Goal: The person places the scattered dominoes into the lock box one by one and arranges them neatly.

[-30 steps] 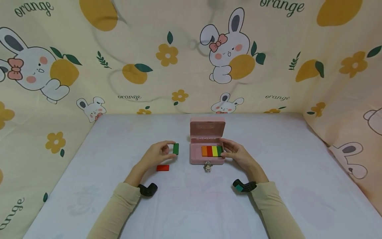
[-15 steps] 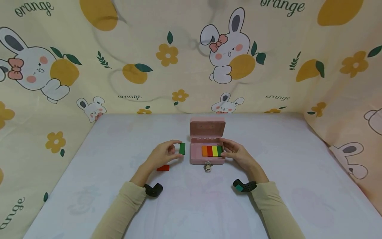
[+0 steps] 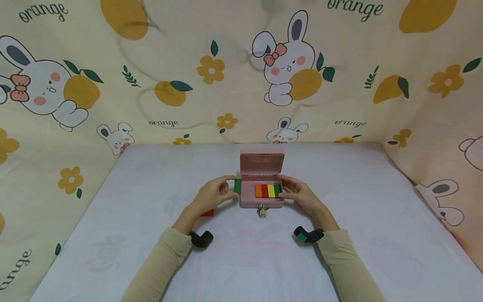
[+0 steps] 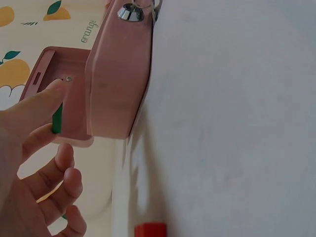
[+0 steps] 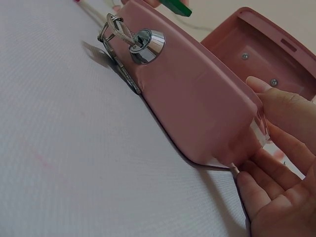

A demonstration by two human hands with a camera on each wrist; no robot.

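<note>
My left hand (image 3: pixel 214 193) pinches a green block (image 3: pixel 237 186) between thumb and index finger, beside the left wall of a pink metal box (image 3: pixel 247 203). In the left wrist view that green block (image 4: pixel 58 120) shows edge-on, its other fingers loosely bent below. The box lid (image 3: pixel 262 163) stands up. Inside lies a row of flat blocks (image 3: pixel 268 191) in orange, red, yellow and green, toward the right side. My right hand (image 3: pixel 302 196) grips the box's right end; in the right wrist view the thumb (image 5: pixel 284 101) lies at the rim and the fingers against the end wall.
A red block (image 3: pixel 207 213) lies on the white tabletop near my left wrist, partly hidden by it. A lock with keys (image 3: pixel 262 210) sits on the box front. Patterned cloth (image 3: pixel 226 100) hangs behind the table.
My left hand has moved right with the green block, from clear of the box to its left wall. The right hand and the box have stayed in place.
</note>
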